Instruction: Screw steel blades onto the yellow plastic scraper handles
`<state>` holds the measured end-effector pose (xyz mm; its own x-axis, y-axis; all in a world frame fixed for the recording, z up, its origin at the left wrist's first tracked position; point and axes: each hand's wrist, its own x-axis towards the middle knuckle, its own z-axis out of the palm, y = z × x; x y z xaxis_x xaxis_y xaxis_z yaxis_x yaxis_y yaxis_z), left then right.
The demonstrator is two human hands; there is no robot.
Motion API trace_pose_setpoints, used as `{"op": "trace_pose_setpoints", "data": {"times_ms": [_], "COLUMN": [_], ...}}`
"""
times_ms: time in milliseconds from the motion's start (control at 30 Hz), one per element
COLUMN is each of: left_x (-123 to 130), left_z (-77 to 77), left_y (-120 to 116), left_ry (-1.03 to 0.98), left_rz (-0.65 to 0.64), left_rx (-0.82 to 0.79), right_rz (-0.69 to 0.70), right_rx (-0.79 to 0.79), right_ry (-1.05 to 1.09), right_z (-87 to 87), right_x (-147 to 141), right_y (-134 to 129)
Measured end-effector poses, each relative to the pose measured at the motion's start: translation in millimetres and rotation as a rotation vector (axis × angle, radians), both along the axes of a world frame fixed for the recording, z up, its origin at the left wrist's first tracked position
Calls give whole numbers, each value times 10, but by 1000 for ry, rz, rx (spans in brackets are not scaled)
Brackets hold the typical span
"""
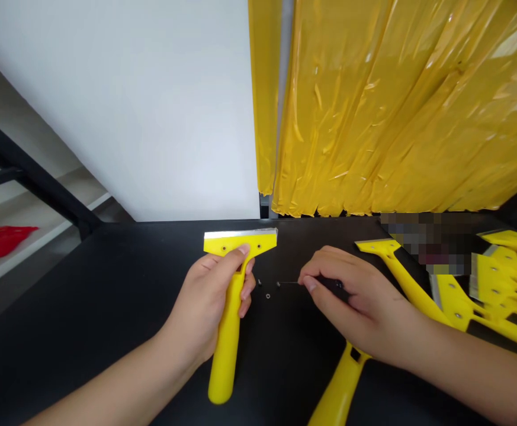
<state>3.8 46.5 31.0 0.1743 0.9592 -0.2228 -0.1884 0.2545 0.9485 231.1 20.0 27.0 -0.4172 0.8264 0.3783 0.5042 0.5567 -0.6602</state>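
Note:
My left hand (209, 284) is wrapped round the handle of a yellow scraper (225, 361), thumb pressed below its head. A metal blade (240, 233) runs along the top edge, and two small holes show in the head. My right hand (351, 290) pinches what looks like a thin screwdriver (290, 283); its handle is mostly hidden in the fingers. At the shaft's tip sits a small screw or nut (278, 284). Nearby on the table lie a small screw (260, 282) and a nut (267, 296). Another yellow scraper (336, 390) lies partly under my right hand.
Several yellow scrapers (498, 278) are piled on the black table (107, 331) at the right, one scraper (411, 284) beyond my right wrist. A white panel (151, 106) and a yellow plastic sheet (387, 118) stand behind. Something red (7, 239) rests on a shelf at left.

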Motion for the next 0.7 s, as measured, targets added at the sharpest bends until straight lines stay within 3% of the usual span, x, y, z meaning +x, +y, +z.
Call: {"op": "trace_pose_setpoints", "data": {"times_ms": [200, 333, 700], "left_x": [12, 45, 60], "left_z": [-65, -97, -91], "left_y": [-14, -72, -113], "left_ry": [-39, -71, -122], "left_rz": [-101, -200, -243], "left_rx": [-124, -236, -304], "right_rz": [-164, -184, -154], "right_rx": [24, 19, 40], "right_ry": [308, 531, 438], "right_z": [118, 127, 79], "right_x": [105, 123, 128], "right_y": [-87, -88, -53]}}
